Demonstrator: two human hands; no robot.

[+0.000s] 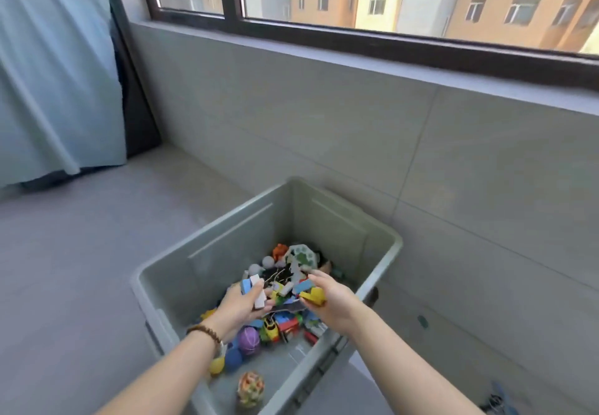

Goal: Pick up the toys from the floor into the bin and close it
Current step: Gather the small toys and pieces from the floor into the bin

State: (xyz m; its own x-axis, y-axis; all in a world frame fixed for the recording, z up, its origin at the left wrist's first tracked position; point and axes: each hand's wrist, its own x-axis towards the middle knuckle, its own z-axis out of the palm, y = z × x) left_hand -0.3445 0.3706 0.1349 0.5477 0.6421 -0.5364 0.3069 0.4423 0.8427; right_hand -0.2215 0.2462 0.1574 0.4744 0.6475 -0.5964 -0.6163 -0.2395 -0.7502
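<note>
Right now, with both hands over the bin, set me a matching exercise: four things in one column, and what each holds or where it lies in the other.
1 left hand
2 right hand
3 purple ball
4 patterned ball

A alone on the bin floor, nearest the camera
B holds a yellow toy
C holds white and blue blocks
D in the pile, beside a blue ball

Pairs: 1-C, 2-B, 3-D, 4-A
</note>
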